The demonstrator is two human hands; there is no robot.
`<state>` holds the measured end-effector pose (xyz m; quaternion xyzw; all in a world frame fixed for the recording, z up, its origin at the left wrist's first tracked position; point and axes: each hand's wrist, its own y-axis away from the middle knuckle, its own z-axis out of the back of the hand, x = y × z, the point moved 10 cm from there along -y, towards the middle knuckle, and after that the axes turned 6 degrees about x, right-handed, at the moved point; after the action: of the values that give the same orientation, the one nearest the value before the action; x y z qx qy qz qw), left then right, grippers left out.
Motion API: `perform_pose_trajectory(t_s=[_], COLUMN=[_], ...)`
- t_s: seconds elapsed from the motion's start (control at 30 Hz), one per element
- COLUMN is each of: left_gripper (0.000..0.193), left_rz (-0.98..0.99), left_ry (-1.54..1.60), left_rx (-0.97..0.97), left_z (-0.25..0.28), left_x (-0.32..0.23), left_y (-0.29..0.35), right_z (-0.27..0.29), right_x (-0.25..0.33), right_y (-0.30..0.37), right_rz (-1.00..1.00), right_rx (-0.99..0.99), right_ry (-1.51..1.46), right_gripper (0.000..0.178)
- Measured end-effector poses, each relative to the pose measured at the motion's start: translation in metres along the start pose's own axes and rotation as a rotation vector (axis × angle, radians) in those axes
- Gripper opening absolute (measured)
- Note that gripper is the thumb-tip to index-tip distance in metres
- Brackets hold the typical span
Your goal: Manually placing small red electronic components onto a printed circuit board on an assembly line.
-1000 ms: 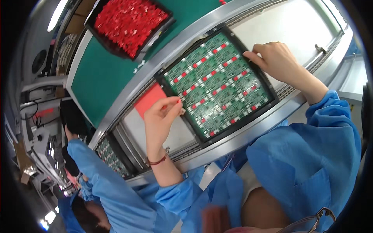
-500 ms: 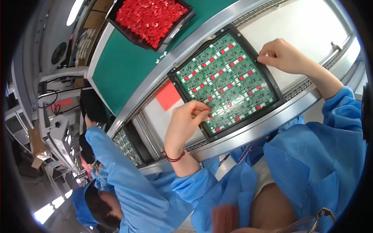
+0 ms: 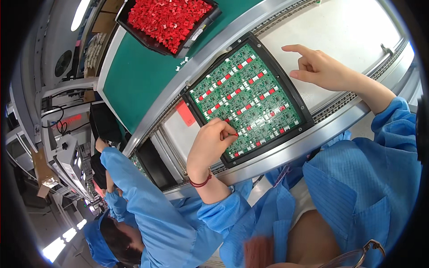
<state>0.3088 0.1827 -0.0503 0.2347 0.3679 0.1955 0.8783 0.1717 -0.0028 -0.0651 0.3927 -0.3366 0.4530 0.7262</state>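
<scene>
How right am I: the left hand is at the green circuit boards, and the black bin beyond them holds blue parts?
Only one colour is wrong: the head view shows red parts in the black bin, not blue ones. The left hand is indeed at the green circuit boards.

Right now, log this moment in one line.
Left hand: pinching red piece at circuit boards | Right hand: empty, apart from black frame | Bin: holding red pieces
</scene>
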Motion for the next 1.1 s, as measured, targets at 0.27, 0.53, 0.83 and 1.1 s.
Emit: perform_pose_trajectory(t_s=[0.27,0.53,0.83,1.1], left_gripper=[0.01,0.01,0.01,0.01], left_rz=[-0.026,-0.01,-0.024,-0.032], left_ry=[-0.046,0.028,-0.015,-0.08], left_rx=[0.035,0.006,-0.006,-0.043], left_z=[-0.003,0.001,-0.005,-0.003], left_x=[0.001,0.002,0.004,0.004], left_y=[-0.013,0.001,0.001,0.0], right_z=[-0.004,-0.006,-0.012,-0.015], right_x=[-0.001,0.022,0.02,0.018], right_y=[0.002,0.001,0.004,0.0], right_rz=[0.009,0.091,0.108,0.075], right_rx=[0.018,0.065,0.051,0.06], right_ry=[0.052,0.087,0.05,0.062], right_gripper=[0.041,0.04,0.046,0.04])
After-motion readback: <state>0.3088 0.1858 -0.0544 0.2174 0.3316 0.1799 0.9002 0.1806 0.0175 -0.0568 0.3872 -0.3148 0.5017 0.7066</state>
